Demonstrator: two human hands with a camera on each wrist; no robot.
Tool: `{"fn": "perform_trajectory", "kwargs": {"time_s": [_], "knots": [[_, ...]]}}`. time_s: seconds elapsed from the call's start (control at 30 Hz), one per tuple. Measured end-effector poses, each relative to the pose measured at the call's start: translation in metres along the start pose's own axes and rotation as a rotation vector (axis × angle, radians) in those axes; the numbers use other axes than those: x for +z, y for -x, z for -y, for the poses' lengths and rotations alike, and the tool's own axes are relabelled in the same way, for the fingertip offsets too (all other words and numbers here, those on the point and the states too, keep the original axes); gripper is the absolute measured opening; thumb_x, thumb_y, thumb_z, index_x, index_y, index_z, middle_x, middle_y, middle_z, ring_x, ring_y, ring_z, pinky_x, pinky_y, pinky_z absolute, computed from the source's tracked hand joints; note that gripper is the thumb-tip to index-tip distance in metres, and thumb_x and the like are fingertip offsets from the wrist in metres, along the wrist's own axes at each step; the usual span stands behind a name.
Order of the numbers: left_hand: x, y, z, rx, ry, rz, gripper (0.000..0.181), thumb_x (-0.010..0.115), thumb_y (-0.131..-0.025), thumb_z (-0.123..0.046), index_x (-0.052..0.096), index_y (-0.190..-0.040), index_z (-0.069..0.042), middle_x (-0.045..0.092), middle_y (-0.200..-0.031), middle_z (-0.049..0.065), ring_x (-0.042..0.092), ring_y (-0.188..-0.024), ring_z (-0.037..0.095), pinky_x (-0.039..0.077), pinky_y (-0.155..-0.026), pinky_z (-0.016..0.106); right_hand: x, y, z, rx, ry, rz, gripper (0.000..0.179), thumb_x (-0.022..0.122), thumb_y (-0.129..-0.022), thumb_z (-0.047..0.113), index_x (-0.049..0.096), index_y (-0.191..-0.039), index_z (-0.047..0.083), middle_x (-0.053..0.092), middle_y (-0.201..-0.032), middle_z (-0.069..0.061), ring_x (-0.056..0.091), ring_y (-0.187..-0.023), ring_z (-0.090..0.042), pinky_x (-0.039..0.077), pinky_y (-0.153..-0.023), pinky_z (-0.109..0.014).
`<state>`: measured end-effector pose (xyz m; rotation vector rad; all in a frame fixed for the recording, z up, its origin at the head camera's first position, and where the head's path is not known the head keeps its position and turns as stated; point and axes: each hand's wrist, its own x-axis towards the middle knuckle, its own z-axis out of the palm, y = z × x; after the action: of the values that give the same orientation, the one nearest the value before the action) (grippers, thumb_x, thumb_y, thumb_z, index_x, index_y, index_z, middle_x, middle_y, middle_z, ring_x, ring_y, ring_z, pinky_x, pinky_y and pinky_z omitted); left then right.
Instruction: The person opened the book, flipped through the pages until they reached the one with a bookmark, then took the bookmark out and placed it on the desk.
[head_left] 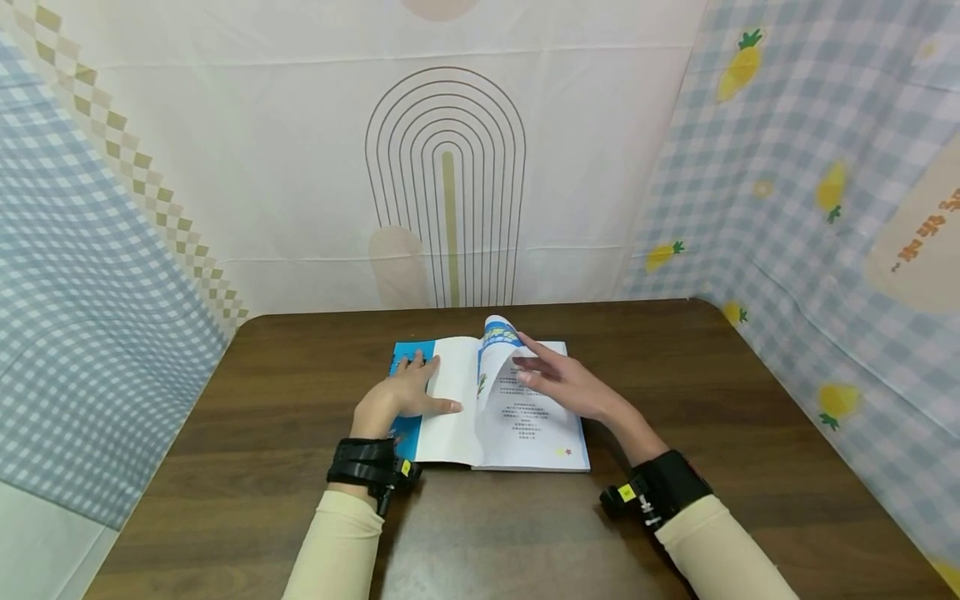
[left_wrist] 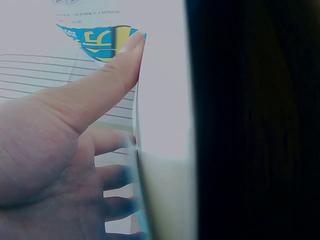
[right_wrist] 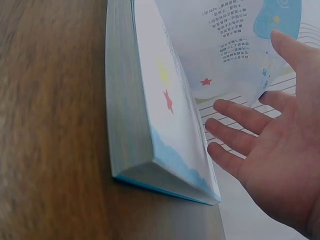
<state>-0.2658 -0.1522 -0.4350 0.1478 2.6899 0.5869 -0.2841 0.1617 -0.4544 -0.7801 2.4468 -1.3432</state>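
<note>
An open book (head_left: 532, 417) lies on the table, with a plain white page on its left and printed text on its right. My left hand (head_left: 405, 392) rests spread on the left side, fingers over the blue cover flap (head_left: 407, 432) and thumb on the white page (head_left: 453, 375). In the left wrist view, that thumb and the left hand (left_wrist: 45, 145) reach to the book's edge. Over the right side, my right hand (head_left: 570, 385) touches a lifted, curling page (head_left: 495, 358) with loosely extended fingers. The right wrist view shows this page (right_wrist: 200, 55) beside the right hand (right_wrist: 280, 150), thumb and index finger apart.
Dark wooden table (head_left: 300, 500) surrounds the book. A white patterned cloth (head_left: 300, 167) hangs behind its far edge, with checked cloth (head_left: 810, 275) along the right and the left. Black camera straps (head_left: 363, 462) circle both wrists.
</note>
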Motion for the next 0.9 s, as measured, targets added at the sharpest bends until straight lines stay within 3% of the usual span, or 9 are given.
{"fn": "perform_trajectory", "kwargs": {"time_s": [0.33, 0.57, 0.9], "knots": [[0.001, 0.000, 0.000, 0.004, 0.005, -0.002, 0.104, 0.076, -0.093, -0.059, 0.024, -0.169, -0.010, 0.008, -0.175, 0.023, 0.003, -0.160, 0.048, 0.020, -0.119, 0.076, 0.001, -0.001, 0.008, -0.047, 0.024, 0.013, 0.077, 0.061, -0.107, 0.046, 0.016, -0.170, 0.040, 0.041, -0.166, -0.017, 0.046, -0.149, -0.034, 0.035, -0.118, -0.067], [-0.001, 0.000, 0.000, 0.021, -0.022, 0.017, 0.100, 0.074, -0.096, -0.054, 0.022, -0.169, -0.010, 0.008, -0.175, 0.025, 0.004, -0.160, 0.049, 0.021, -0.121, 0.074, 0.002, 0.001, 0.013, -0.062, 0.036, -0.005, 0.077, 0.063, -0.107, 0.044, 0.018, -0.170, 0.040, 0.051, -0.159, -0.014, 0.052, -0.145, -0.032, 0.039, -0.116, -0.064], [-0.001, -0.001, 0.000, 0.034, -0.025, 0.026, 0.098, 0.073, -0.098, -0.052, 0.022, -0.170, -0.010, 0.008, -0.175, 0.025, 0.004, -0.160, 0.049, 0.021, -0.121, 0.072, 0.002, 0.001, 0.019, -0.086, 0.036, -0.021, 0.079, 0.065, -0.106, 0.042, 0.018, -0.170, 0.037, 0.053, -0.157, -0.012, 0.053, -0.144, -0.030, 0.041, -0.116, -0.061]]}}
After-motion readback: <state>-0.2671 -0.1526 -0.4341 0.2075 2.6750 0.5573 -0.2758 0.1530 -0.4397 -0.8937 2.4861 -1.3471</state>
